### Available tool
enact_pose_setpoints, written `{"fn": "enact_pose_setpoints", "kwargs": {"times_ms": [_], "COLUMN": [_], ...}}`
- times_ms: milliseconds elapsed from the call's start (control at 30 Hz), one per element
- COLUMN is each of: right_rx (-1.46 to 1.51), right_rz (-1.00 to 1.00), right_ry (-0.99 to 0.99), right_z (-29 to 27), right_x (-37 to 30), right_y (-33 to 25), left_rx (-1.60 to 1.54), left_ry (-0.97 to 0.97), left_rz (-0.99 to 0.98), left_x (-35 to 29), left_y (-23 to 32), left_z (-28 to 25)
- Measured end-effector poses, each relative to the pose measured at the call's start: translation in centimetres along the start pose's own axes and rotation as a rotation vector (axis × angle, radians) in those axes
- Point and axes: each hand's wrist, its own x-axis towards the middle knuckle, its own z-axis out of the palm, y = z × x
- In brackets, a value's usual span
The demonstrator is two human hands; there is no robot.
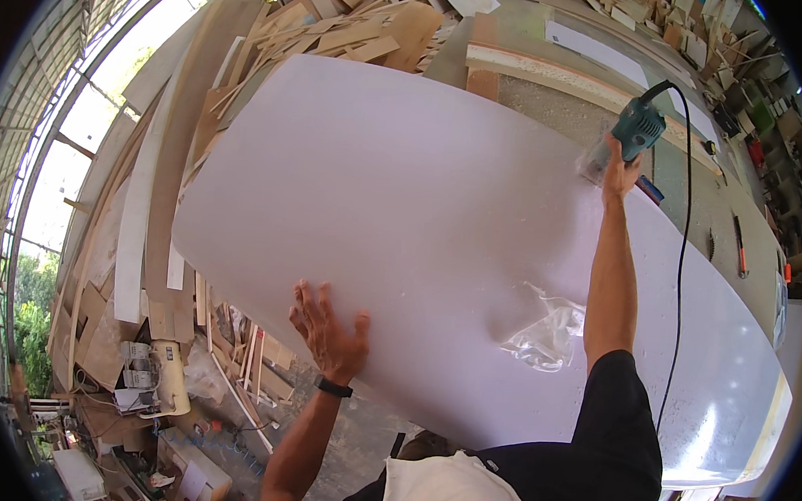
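Observation:
A large white panel [420,233] lies flat in front of me and fills the middle of the view. My left hand [327,329] rests flat on its near edge, fingers spread, with a black band on the wrist. My right arm stretches far across the panel, and my right hand [619,172] grips a teal power trimmer [636,129] at the panel's far edge. A black cord [680,268] runs from the tool back toward me along the right. A crumpled piece of clear plastic film [543,333] lies on the panel beside my right forearm.
Stacks of plywood sheets and wood offcuts [275,50] lean to the left and behind the panel. A workbench [558,76] with boards runs along the far side, with small tools [739,248] at the right. Machines and scrap [150,373] sit on the floor at lower left.

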Motion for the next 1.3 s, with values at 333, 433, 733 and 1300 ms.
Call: {"fn": "enact_pose_setpoints", "kwargs": {"times_ms": [333, 433, 733, 1300], "right_rx": [0.018, 0.033, 0.099, 0.124], "right_rz": [-0.025, -0.030, -0.084, -0.091], "right_ry": [0.010, -0.011, -0.028, -0.020], "right_z": [4.4, 5.1, 8.5, 13.9], "right_x": [-1.9, -2.1, -3.3, -5.0], "right_y": [-1.6, -2.2, -2.8, -3.8], "left_rx": [-0.020, -0.028, -0.071, 0.157], "left_ry": [0.020, 0.011, 0.002, 0.382], "left_rz": [0.008, 0.005, 0.008, -0.142], "left_x": [-0.2, -0.1, 0.3, 26.4], "left_y": [-0.5, -0.2, -0.3, -30.4], "left_z": [0.2, -0.1, -0.6, -4.2]}}
